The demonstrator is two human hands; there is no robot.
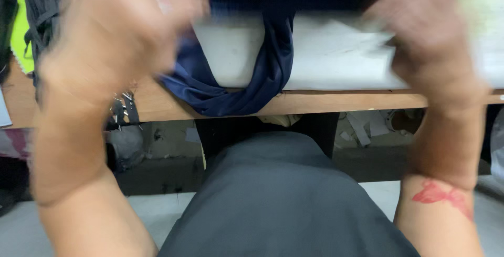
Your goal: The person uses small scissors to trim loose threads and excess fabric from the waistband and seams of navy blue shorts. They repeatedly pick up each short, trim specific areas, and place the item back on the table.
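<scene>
Both of my hands are raised over a table and badly blurred by motion. My left hand (113,31) is at the upper left with its fingers curled, and the navy fabric (262,78) comes out from under it. From there the fabric hangs in a loop over the table's wooden front edge (341,99) and runs back up across the white table top (325,52). My right hand (428,42) is at the upper right, over the white surface and next to the dark fabric at the top. Its grip is too blurred to read.
A yellow-green item (20,31) and black straps (123,110) lie at the table's left end. My lap in dark grey cloth (278,199) fills the lower middle. Paper scraps (367,128) lie on the floor under the table. A red mark (441,196) shows on my right forearm.
</scene>
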